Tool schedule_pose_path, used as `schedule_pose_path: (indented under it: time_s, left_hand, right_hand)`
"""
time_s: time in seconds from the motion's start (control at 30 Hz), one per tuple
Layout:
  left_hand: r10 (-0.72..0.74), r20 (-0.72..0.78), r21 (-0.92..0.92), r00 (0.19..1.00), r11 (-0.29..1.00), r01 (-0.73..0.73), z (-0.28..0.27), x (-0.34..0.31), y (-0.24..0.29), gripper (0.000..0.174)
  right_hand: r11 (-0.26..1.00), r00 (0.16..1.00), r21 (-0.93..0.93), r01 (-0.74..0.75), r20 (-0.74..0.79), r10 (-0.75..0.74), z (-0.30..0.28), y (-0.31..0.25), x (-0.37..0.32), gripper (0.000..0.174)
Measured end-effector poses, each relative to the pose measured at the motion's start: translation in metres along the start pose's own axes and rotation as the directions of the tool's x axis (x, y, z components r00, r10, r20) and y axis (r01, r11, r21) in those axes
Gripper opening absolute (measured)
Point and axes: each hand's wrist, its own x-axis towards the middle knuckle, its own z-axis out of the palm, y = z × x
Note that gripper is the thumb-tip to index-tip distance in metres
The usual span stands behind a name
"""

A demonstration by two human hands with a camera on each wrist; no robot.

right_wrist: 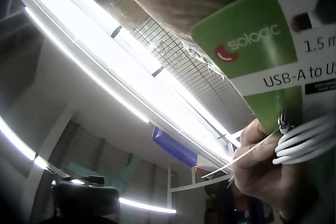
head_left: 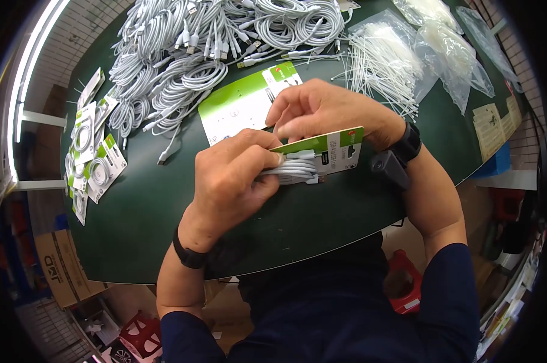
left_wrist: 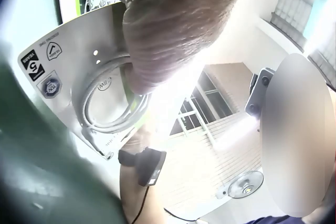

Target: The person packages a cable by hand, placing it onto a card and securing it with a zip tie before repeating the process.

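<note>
A white cable coil [head_left: 293, 170] lies against a green-and-white printed card [head_left: 345, 152]. My left hand [head_left: 231, 178] grips card and coil at their left end, thumb near the coil's top. Behind the card's upper edge is my right hand [head_left: 334, 112], fingers bent; whether they pinch anything is hidden. In the left wrist view, my left hand [left_wrist: 178, 24] covers part of the card [left_wrist: 68, 61] beside the looped cable [left_wrist: 86, 106]. The right wrist view shows a thin pale strip [right_wrist: 244, 154] sticking out by the left hand's fingers [right_wrist: 249, 169] and the coil [right_wrist: 304, 142].
Many grey-white cables [head_left: 195, 78] are heaped at the back left. Another green-and-white card [head_left: 231, 109] lies behind the hands. Loose white ties [head_left: 382, 69] and plastic bags [head_left: 452, 54] sit back right. Carded cables [head_left: 98, 172] are stacked at the table's left edge.
</note>
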Motion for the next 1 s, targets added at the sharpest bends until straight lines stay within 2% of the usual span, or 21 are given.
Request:
schedule_pose_path:
  time_s: [0.03, 0.1, 0.13, 0.2, 0.23, 0.27, 0.37, 0.53, 0.57, 0.63, 0.67, 0.8, 0.93, 1.0]
  left_hand:
    - [-0.005, -0.011, -0.003, 1.000, 1.000, 0.005, -0.001, 0.000, 0.000, 0.025]
    - [-0.139, -0.007, -0.068, 0.990, 0.988, 0.138, -0.004, -0.001, -0.001, 0.024]
    - [-0.207, -0.006, -0.105, 0.978, 0.973, 0.206, -0.003, -0.002, -0.002, 0.024]
    - [-0.254, -0.024, -0.140, 0.967, 0.959, 0.248, -0.001, -0.004, -0.005, 0.023]
    - [-0.288, -0.020, -0.162, 0.957, 0.946, 0.281, 0.000, -0.004, -0.007, 0.023]
    - [-0.323, -0.016, -0.186, 0.946, 0.931, 0.314, 0.002, -0.005, -0.008, 0.022]
    - [-0.394, -0.005, -0.232, 0.919, 0.894, 0.382, 0.004, -0.006, -0.008, 0.020]
    - [-0.509, 0.064, -0.269, 0.859, 0.820, 0.506, 0.008, -0.009, -0.008, 0.018]
    - [-0.516, 0.055, -0.279, 0.855, 0.814, 0.510, 0.008, -0.009, -0.008, 0.018]
    - [-0.556, 0.157, -0.309, 0.816, 0.757, 0.575, 0.006, -0.007, -0.007, 0.017]
    - [-0.571, 0.211, -0.318, 0.793, 0.727, 0.608, 0.006, -0.008, -0.008, 0.017]
    - [-0.580, 0.243, -0.327, 0.778, 0.706, 0.628, 0.005, -0.010, -0.011, 0.018]
    - [-0.584, 0.236, -0.346, 0.777, 0.697, 0.628, 0.004, -0.009, -0.010, 0.017]
    - [-0.564, 0.196, -0.365, 0.802, 0.717, 0.593, 0.007, -0.011, -0.012, 0.016]
  right_hand:
    - [0.999, 0.994, 0.030, 0.039, -0.100, -0.036, -0.006, -0.003, -0.002, 0.024]
    - [0.991, 0.952, 0.071, 0.115, -0.294, -0.090, -0.015, -0.009, -0.008, 0.024]
    - [0.994, 0.956, 0.059, 0.096, -0.282, -0.076, -0.017, -0.011, -0.011, 0.024]
    - [0.949, 0.877, -0.177, 0.263, -0.367, -0.311, -0.020, -0.014, -0.017, 0.026]
    - [0.895, 0.819, -0.295, 0.334, -0.379, -0.430, -0.019, -0.017, -0.019, 0.027]
    - [0.898, 0.833, -0.302, 0.321, -0.360, -0.419, -0.013, -0.020, -0.019, 0.027]
    - [0.616, 0.773, -0.700, 0.363, -0.143, -0.618, 0.023, -0.027, -0.017, 0.031]
    - [0.566, 0.781, -0.792, 0.226, -0.199, -0.591, 0.042, -0.014, -0.008, 0.030]
    - [0.611, 0.799, -0.756, 0.233, -0.209, -0.564, 0.040, -0.011, -0.006, 0.028]
    - [0.695, 0.830, -0.677, 0.240, -0.228, -0.508, 0.038, -0.008, -0.002, 0.022]
    - [0.695, 0.836, -0.679, 0.239, -0.221, -0.503, 0.039, -0.007, -0.001, 0.022]
    - [0.651, 0.796, -0.710, 0.269, -0.217, -0.565, 0.043, -0.002, 0.003, 0.014]
    - [0.717, 0.813, -0.658, 0.230, -0.275, -0.513, 0.044, 0.000, 0.005, 0.009]
    - [0.662, 0.759, -0.700, 0.269, -0.269, -0.593, 0.045, 0.000, 0.005, 0.009]
